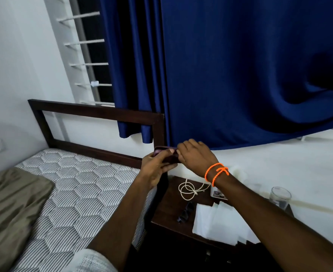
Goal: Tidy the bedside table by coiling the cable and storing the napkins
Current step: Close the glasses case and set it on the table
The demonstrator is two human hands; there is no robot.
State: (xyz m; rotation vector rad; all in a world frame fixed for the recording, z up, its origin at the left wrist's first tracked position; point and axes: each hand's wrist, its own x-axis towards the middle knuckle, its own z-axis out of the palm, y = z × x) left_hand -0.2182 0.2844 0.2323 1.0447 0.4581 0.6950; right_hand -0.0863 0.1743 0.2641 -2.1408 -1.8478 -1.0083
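Note:
A white cable (189,190) lies in loose loops at the back of the dark wooden bedside table (171,218). Several white napkins (216,218) are spread across the table's front right. Above the table's left edge, both hands are raised on a dark maroon phone-like object (164,152). My left hand (155,167) grips it from below. My right hand (195,154), with orange cords round the wrist, pinches its right end. Most of the object is hidden by the fingers.
Dark sunglasses (185,212) lie left of the napkins. A clear glass (280,197) stands at the table's far right, with a small white box (218,194) behind my forearm. The bed (73,193) and headboard (94,112) are left; a blue curtain (240,75) hangs behind.

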